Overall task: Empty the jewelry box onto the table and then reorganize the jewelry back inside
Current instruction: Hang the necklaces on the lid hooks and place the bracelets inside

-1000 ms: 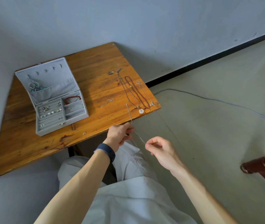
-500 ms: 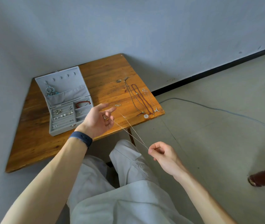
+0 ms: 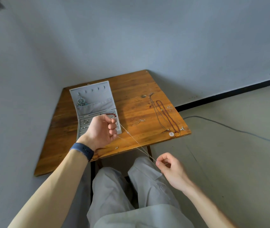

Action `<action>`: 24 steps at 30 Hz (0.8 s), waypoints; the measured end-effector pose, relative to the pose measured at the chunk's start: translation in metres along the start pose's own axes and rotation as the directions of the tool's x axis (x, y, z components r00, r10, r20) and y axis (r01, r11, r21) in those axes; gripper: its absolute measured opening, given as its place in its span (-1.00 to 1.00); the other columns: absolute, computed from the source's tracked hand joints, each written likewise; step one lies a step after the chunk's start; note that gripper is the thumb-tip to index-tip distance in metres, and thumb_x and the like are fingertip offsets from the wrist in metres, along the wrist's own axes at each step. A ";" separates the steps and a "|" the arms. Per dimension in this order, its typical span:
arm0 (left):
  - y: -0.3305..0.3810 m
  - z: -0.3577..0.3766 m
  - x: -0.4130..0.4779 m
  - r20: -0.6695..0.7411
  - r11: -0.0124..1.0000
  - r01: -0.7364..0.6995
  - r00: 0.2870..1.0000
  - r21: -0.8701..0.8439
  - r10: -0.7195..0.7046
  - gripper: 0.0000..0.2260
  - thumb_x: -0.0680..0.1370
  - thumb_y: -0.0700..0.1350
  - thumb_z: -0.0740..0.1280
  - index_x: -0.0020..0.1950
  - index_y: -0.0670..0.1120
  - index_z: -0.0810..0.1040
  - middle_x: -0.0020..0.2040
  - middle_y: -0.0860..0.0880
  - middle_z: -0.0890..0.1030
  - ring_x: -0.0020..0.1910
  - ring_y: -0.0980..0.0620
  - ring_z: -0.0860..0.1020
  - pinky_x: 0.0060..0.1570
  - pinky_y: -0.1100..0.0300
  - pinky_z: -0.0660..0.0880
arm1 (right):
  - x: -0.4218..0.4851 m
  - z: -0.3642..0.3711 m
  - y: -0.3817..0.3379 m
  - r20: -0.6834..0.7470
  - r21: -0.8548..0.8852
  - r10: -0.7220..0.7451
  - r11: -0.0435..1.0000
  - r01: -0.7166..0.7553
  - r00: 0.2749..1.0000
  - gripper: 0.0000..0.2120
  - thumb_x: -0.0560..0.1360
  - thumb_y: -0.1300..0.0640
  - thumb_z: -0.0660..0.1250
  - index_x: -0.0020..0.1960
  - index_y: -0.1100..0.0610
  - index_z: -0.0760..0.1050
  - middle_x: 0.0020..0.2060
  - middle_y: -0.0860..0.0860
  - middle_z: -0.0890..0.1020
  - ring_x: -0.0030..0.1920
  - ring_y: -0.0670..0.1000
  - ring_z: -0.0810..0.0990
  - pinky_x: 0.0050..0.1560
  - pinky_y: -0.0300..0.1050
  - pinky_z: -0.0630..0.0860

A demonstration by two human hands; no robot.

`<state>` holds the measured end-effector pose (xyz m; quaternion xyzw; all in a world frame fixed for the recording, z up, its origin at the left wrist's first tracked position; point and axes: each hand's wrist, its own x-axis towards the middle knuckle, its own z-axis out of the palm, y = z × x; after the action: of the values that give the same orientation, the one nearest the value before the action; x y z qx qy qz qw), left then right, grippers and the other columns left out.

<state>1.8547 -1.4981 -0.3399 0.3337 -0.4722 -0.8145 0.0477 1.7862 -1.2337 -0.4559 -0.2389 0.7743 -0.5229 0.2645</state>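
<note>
Fingers [image 3: 112,126] of our left hand [image 3: 100,130] and right hand [image 3: 169,165] hold a thin silver chain [image 3: 127,132] taut; beyond them, long dark necklaces [image 3: 167,116] await the part-filled grey velvet jewelry box [image 3: 94,94]

The grey jewelry box [image 3: 96,102] sat open toward the back left of the wooden table [image 3: 131,99], lid tipped back, with a teal pendant [image 3: 81,102] hanging off one hook. There were small earrings [image 3: 85,123] in the tray slots and a red bracelet [image 3: 110,114] in a back compartment. A thin silver chain [image 3: 135,141] was stretched taut between the left hand [image 3: 100,130], just in front of the box, and the right hand [image 3: 168,167], which pinched it. A dark red beaded necklace [image 3: 167,116] and a white disc pendant [image 3: 171,133] lay by the table's right edge.
</note>
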 end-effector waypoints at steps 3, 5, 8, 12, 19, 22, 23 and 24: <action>0.002 -0.019 -0.003 -0.028 0.967 0.038 0.999 0.251 -0.032 -0.80 0.54 -0.11 0.18 -0.27 -0.06 0.47 -0.52 0.07 0.18 -0.59 0.10 0.11 -0.45 0.20 0.16 | 0.012 0.007 -0.006 0.023 -0.061 -0.021 0.998 0.023 1.000 -0.93 0.59 0.17 0.33 -0.05 0.03 0.51 -0.15 -0.05 0.61 -0.14 -0.08 0.57 -0.12 -0.35 0.46; 0.000 -0.029 -0.010 -0.082 0.847 0.099 0.994 0.522 -0.065 -0.77 0.60 0.00 0.30 -0.16 -0.10 0.60 -0.51 0.06 0.15 -0.57 0.08 0.09 -0.49 0.21 0.12 | 0.018 0.011 -0.007 0.014 -0.102 -0.022 0.994 0.023 1.000 -0.90 0.59 0.15 0.33 -0.08 -0.01 0.50 -0.18 -0.08 0.61 -0.16 -0.06 0.57 -0.10 -0.22 0.48; -0.001 -0.047 -0.017 -0.095 0.694 0.169 0.985 0.700 -0.144 -0.74 0.56 0.09 0.39 0.02 -0.07 0.72 -0.47 0.02 0.14 -0.55 0.07 0.14 -0.44 0.19 0.20 | 0.025 0.014 -0.008 -0.002 -0.141 -0.021 0.990 0.020 1.000 -0.88 0.58 0.13 0.32 -0.11 -0.05 0.49 -0.21 -0.10 0.61 -0.17 -0.04 0.58 -0.08 -0.13 0.49; -0.003 -0.070 -0.017 -0.012 0.801 0.080 0.996 0.593 -0.091 -0.84 0.58 0.01 0.38 -0.01 -0.04 0.68 -0.43 0.00 0.40 -0.57 0.12 0.17 -0.43 0.20 0.16 | 0.030 0.019 -0.008 0.017 -0.149 -0.017 0.989 0.019 1.000 -0.89 0.58 0.15 0.32 -0.10 -0.02 0.49 -0.18 -0.09 0.62 -0.16 -0.06 0.58 -0.11 -0.19 0.45; -0.011 -0.081 -0.022 0.006 0.567 0.161 0.959 0.808 -0.282 -0.66 0.56 0.16 0.37 0.11 -0.06 0.72 -0.54 0.01 0.22 -0.52 0.06 0.15 -0.40 0.24 0.22 | 0.044 0.031 -0.017 0.042 -0.162 -0.048 0.985 0.054 0.998 -0.90 0.60 0.17 0.31 -0.07 0.01 0.48 -0.16 -0.06 0.60 -0.16 -0.04 0.57 -0.13 -0.24 0.42; -0.013 -0.089 -0.022 -0.008 0.508 0.175 0.949 0.843 -0.314 -0.74 0.54 0.11 0.41 0.09 -0.01 0.73 -0.56 0.04 0.24 -0.53 0.07 0.17 -0.42 0.27 0.24 | 0.049 0.036 -0.019 0.054 -0.164 -0.040 0.985 0.048 0.998 -0.90 0.60 0.18 0.31 -0.08 0.02 0.48 -0.15 -0.03 0.60 -0.16 -0.03 0.56 -0.13 -0.23 0.41; -0.015 -0.093 -0.021 -0.019 0.498 0.184 0.948 0.847 -0.319 -0.76 0.55 0.09 0.40 0.09 -0.01 0.73 -0.55 0.04 0.27 -0.54 0.08 0.17 -0.44 0.28 0.25 | 0.050 0.038 -0.019 0.064 -0.167 -0.037 0.985 0.047 0.997 -0.91 0.59 0.18 0.31 -0.07 0.03 0.48 -0.14 -0.03 0.60 -0.15 -0.03 0.56 -0.12 -0.24 0.42; -0.016 -0.097 -0.019 -0.022 0.501 0.188 0.948 0.845 -0.319 -0.77 0.57 0.08 0.38 0.08 -0.01 0.74 -0.53 0.04 0.31 -0.54 0.09 0.18 -0.46 0.28 0.24 | 0.050 0.040 -0.019 0.073 -0.169 -0.038 0.984 0.050 0.997 -0.91 0.59 0.18 0.31 -0.07 0.03 0.48 -0.14 -0.03 0.60 -0.15 -0.02 0.56 -0.11 -0.23 0.44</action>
<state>1.9307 -1.5529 -0.3755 0.3247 -0.7510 -0.5076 -0.2700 1.7767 -1.3001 -0.4587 -0.2956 0.8011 -0.4518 0.2582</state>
